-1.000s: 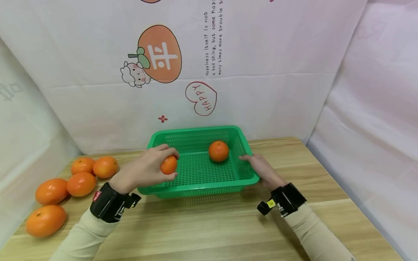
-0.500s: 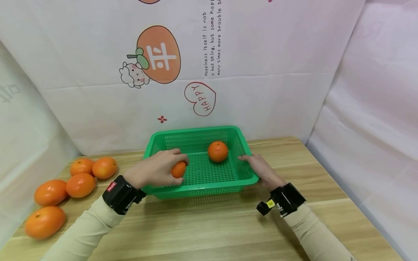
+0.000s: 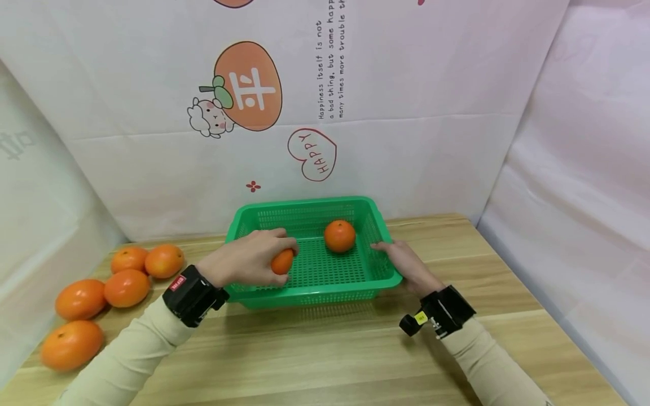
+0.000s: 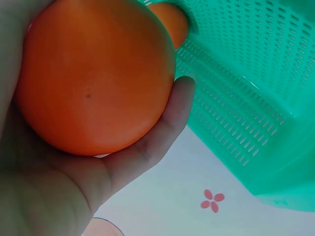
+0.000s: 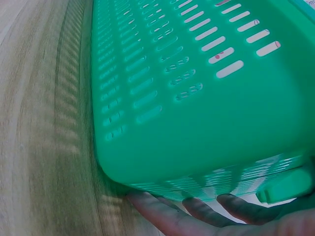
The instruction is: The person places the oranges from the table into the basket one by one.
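Over the left part of a green plastic basket (image 3: 315,290), my left hand (image 3: 251,259) grips an orange (image 3: 282,262) between its curled fingers and thumb. The left wrist view shows that orange (image 4: 98,78) close up, with the thumb along its side. Another orange (image 3: 339,236) sits on the basket floor toward the right. My right hand (image 3: 412,268) holds the basket's right rim, thumb over the inside. In the right wrist view, fingertips (image 5: 197,209) lie against the outside of the basket's end wall (image 5: 206,123).
Several oranges (image 3: 127,287) lie grouped on the wooden table (image 3: 315,361) to the left of the basket. A white printed cloth (image 3: 406,158) hangs right behind the basket, and more white cloth (image 3: 584,186) stands along the right side.
My left hand has carried its orange to the right and slightly down, further over the basket. The right hand and the basket have stayed in place.
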`<action>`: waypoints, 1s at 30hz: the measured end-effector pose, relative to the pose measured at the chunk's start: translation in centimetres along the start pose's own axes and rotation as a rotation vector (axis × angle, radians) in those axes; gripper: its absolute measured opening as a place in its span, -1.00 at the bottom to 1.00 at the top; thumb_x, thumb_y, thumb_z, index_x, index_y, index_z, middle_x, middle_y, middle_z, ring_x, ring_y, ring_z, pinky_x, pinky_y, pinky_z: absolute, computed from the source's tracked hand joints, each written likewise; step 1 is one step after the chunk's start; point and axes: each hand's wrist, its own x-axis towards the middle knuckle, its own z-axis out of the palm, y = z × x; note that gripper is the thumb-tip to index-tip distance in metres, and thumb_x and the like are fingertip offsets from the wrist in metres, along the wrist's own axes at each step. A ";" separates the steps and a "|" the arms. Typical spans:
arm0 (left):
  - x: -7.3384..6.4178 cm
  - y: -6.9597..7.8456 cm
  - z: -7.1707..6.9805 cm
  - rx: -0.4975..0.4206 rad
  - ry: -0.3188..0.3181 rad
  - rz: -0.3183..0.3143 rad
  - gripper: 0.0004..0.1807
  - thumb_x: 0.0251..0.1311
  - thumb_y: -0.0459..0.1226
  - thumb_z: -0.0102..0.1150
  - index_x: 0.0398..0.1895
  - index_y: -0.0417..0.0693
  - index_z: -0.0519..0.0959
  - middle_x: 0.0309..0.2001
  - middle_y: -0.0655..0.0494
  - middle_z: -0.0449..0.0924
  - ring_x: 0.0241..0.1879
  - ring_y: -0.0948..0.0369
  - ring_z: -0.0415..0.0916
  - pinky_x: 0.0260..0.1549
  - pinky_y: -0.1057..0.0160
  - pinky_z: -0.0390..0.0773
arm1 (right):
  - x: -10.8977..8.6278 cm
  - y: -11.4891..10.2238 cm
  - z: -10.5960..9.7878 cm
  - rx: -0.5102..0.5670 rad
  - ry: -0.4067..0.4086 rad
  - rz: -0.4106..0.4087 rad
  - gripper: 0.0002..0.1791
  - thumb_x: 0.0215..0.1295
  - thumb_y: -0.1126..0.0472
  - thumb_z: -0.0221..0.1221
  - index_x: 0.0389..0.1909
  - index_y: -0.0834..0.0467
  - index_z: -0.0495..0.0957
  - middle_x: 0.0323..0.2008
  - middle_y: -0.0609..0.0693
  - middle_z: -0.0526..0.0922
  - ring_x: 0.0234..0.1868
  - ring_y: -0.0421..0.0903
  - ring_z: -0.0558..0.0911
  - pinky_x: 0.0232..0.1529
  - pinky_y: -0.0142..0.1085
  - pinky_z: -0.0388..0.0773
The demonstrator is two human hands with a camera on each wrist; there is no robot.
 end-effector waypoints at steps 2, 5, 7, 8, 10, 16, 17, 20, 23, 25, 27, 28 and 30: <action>0.3 0.2 -0.1 0.016 -0.003 0.010 -0.66 0.12 -0.12 0.50 -0.06 0.14 0.61 -0.20 0.18 0.49 -0.31 0.25 0.46 -0.35 0.32 0.51 | 0.0 0.1 0.0 0.001 0.001 0.001 -0.26 0.62 -0.03 -0.05 0.66 0.20 0.06 0.47 0.35 0.40 0.42 0.25 0.53 0.27 0.01 0.65; 0.9 0.4 -0.2 0.057 -0.015 0.019 -0.64 0.11 -0.12 0.50 -0.05 0.13 0.62 -0.20 0.18 0.50 -0.31 0.24 0.45 -0.33 0.30 0.47 | 0.0 0.1 -0.1 -0.008 0.006 0.002 -0.26 0.62 -0.03 -0.04 0.66 0.20 0.06 0.47 0.34 0.40 0.42 0.25 0.53 0.26 0.00 0.65; 1.2 0.4 -0.2 0.088 -0.024 0.020 -0.63 0.11 -0.11 0.51 -0.03 0.12 0.62 -0.20 0.17 0.50 -0.31 0.23 0.45 -0.32 0.29 0.46 | 0.0 0.1 -0.1 -0.016 0.008 0.003 -0.25 0.62 -0.03 -0.04 0.66 0.19 0.05 0.48 0.34 0.40 0.42 0.25 0.53 0.25 0.00 0.66; 1.4 0.4 -0.2 0.105 -0.028 0.023 -0.62 0.11 -0.11 0.51 -0.03 0.11 0.62 -0.20 0.17 0.50 -0.32 0.22 0.45 -0.32 0.28 0.45 | 0.0 0.1 -0.1 -0.021 0.010 0.002 -0.25 0.62 -0.03 -0.04 0.67 0.19 0.04 0.48 0.34 0.40 0.42 0.25 0.53 0.25 0.00 0.66; 1.8 0.4 -0.1 0.135 -0.036 0.020 -0.61 0.12 -0.10 0.52 -0.01 0.11 0.62 -0.19 0.16 0.51 -0.32 0.21 0.45 -0.32 0.28 0.46 | 0.1 0.0 -0.1 -0.027 0.007 -0.001 -0.25 0.62 -0.03 -0.04 0.67 0.19 0.03 0.47 0.35 0.40 0.41 0.25 0.54 0.24 0.00 0.67; 3.0 -0.2 0.3 0.189 -0.059 0.012 -0.56 0.11 -0.08 0.55 0.02 0.08 0.62 -0.18 0.13 0.53 -0.31 0.19 0.46 -0.33 0.27 0.50 | 0.1 -0.1 -0.1 -0.036 0.007 -0.002 -0.26 0.62 -0.04 -0.04 0.66 0.19 0.05 0.44 0.37 0.43 0.37 0.25 0.58 0.18 -0.03 0.70; 3.2 -0.3 0.4 0.193 -0.062 0.008 -0.56 0.10 -0.09 0.55 0.02 0.07 0.62 -0.18 0.13 0.53 -0.30 0.19 0.47 -0.33 0.27 0.50 | 0.1 -0.1 -0.1 -0.037 0.009 -0.002 -0.26 0.62 -0.04 -0.05 0.66 0.19 0.06 0.44 0.36 0.44 0.36 0.24 0.59 0.18 -0.03 0.70; 3.8 -0.7 0.7 0.203 -0.081 -0.013 -0.55 0.10 -0.09 0.55 0.05 0.07 0.63 -0.15 0.12 0.53 -0.28 0.17 0.47 -0.31 0.25 0.52 | 0.1 -0.1 -0.2 -0.034 0.009 -0.002 -0.27 0.63 -0.03 -0.05 0.65 0.20 0.06 0.44 0.36 0.44 0.37 0.25 0.58 0.21 -0.02 0.69; 4.5 -1.1 1.0 0.205 -0.108 -0.028 -0.53 0.12 -0.09 0.55 0.08 0.06 0.62 -0.13 0.09 0.55 -0.27 0.16 0.48 -0.31 0.24 0.53 | 0.1 -0.1 -0.2 -0.033 0.009 -0.001 -0.27 0.63 -0.03 -0.06 0.65 0.21 0.07 0.44 0.36 0.44 0.38 0.24 0.57 0.23 -0.01 0.67; 5.0 -1.3 1.3 0.205 -0.126 -0.037 -0.52 0.13 -0.08 0.54 0.10 0.07 0.62 -0.10 0.07 0.55 -0.26 0.15 0.49 -0.31 0.24 0.55 | 0.2 -0.1 -0.2 -0.032 0.009 0.000 -0.27 0.63 -0.03 -0.05 0.65 0.21 0.07 0.44 0.36 0.44 0.38 0.24 0.57 0.23 -0.02 0.67; 5.5 -1.5 1.6 0.203 -0.139 -0.046 -0.50 0.14 -0.07 0.54 0.13 0.06 0.62 -0.09 0.06 0.56 -0.26 0.15 0.49 -0.32 0.24 0.56 | 0.2 0.0 -0.3 -0.030 0.012 0.000 -0.27 0.62 -0.03 -0.04 0.65 0.21 0.08 0.43 0.36 0.44 0.37 0.24 0.58 0.22 -0.02 0.68; 5.7 -1.6 1.7 0.202 -0.144 -0.050 -0.48 0.14 -0.06 0.54 0.15 0.07 0.61 -0.07 0.06 0.56 -0.26 0.15 0.50 -0.32 0.24 0.56 | 0.2 0.0 -0.3 -0.028 0.013 0.001 -0.27 0.62 -0.04 -0.04 0.65 0.21 0.08 0.43 0.36 0.44 0.36 0.23 0.58 0.22 -0.02 0.68; 6.1 -1.7 2.0 0.198 -0.151 -0.055 -0.46 0.15 -0.06 0.53 0.18 0.06 0.61 -0.05 0.05 0.56 -0.25 0.15 0.51 -0.31 0.25 0.57 | 0.2 0.0 -0.3 -0.028 0.016 -0.002 -0.26 0.62 -0.04 -0.03 0.65 0.21 0.07 0.43 0.36 0.45 0.36 0.23 0.58 0.21 -0.02 0.68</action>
